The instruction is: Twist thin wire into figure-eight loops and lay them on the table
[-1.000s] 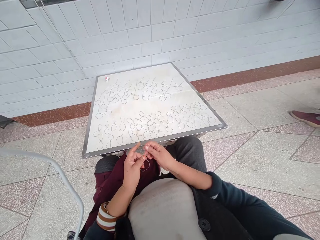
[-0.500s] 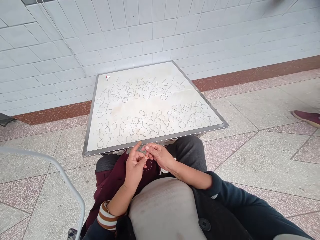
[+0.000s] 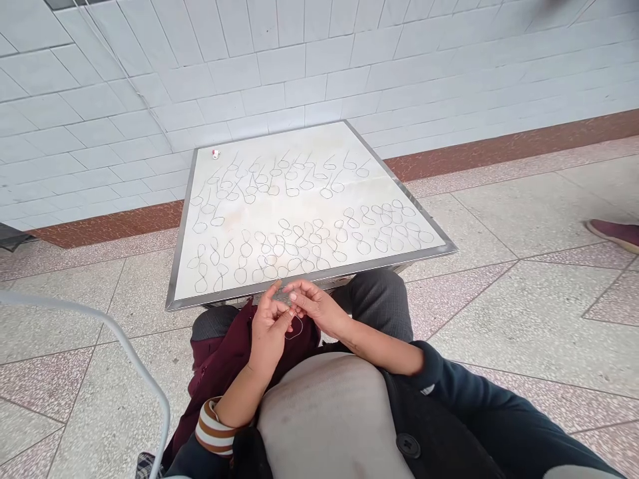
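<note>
A thin wire loop [image 3: 301,331] hangs below my fingertips, over the dark red cloth on my lap. My left hand [image 3: 270,327] pinches it between thumb and fingers, its index finger pointing up toward the table edge. My right hand [image 3: 315,307] meets the left at the fingertips, thumb and fingers closed on the same wire; the exact grip is hidden. Just beyond both hands is the white table [image 3: 254,216] with a grey metal rim. On its near half lie several figure-eight wire pieces [image 3: 340,251]; farther back are several single loops with straight tails [image 3: 327,193].
A small red and white object [image 3: 215,154] sits at the table's far left corner. A white tiled wall [image 3: 279,63] stands behind. At left curves a pale metal tube [image 3: 134,359]. A person's dark red shoe [image 3: 613,233] is on the floor at right.
The right fingers have shifted slightly and the upper part of the wire between the hands no longer shows clearly. The lower loop still hangs at nearly the same spot.
</note>
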`<state>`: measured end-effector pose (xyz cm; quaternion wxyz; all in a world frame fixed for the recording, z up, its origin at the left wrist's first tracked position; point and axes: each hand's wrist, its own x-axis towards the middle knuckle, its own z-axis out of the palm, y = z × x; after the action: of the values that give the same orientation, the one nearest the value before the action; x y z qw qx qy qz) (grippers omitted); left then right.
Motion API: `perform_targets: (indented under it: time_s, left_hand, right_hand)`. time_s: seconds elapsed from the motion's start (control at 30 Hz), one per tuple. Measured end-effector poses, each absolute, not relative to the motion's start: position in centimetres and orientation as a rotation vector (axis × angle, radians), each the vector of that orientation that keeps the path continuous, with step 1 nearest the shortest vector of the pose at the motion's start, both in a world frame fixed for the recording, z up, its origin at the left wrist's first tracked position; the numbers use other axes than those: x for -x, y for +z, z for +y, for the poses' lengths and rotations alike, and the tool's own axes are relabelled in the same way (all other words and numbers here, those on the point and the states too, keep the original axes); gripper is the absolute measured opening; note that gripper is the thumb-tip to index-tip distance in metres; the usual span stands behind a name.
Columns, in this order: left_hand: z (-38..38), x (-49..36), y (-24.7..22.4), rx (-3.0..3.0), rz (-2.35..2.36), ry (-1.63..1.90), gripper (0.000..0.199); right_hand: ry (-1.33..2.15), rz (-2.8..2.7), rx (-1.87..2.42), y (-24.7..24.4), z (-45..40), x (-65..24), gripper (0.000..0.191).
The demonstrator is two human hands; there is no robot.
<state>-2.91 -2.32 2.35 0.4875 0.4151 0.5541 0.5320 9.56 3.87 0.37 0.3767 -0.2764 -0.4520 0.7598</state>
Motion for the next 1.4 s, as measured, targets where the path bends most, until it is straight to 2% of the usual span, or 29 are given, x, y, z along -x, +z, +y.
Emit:
perform_targets:
  time_s: [0.27, 0.53, 0.73, 1.0, 1.4]
  left_hand:
    - [-2.6, 2.2, 3.3, -1.068, 1.422, 1.212, 0.072]
    - [-2.6, 2.1, 3.3, -1.013, 1.413, 1.207, 0.072]
    - [-2.8, 2.4, 3.4, -1.024, 1.395, 1.181, 0.068]
    - [-2.6, 2.8, 3.4, -0.979, 1.401, 1.236, 0.059]
    - [-2.5, 2.8, 2.6, -0.994, 1.359, 1.221, 0.059]
  right_hand:
    - [1.845, -1.255, 0.783, 0.2, 4.1, -9.9, 0.027]
    - [1.754, -1.408, 0.802, 0.8, 4.3, -10.2, 0.034]
    - [1.551, -1.690, 0.777, 1.1, 4.6, -10.7, 0.032]
    - [1.777, -1.469, 0.779, 1.3, 4.4, -10.8, 0.036]
    - [1.726, -1.520, 0.723, 0.8, 4.6, -10.6, 0.038]
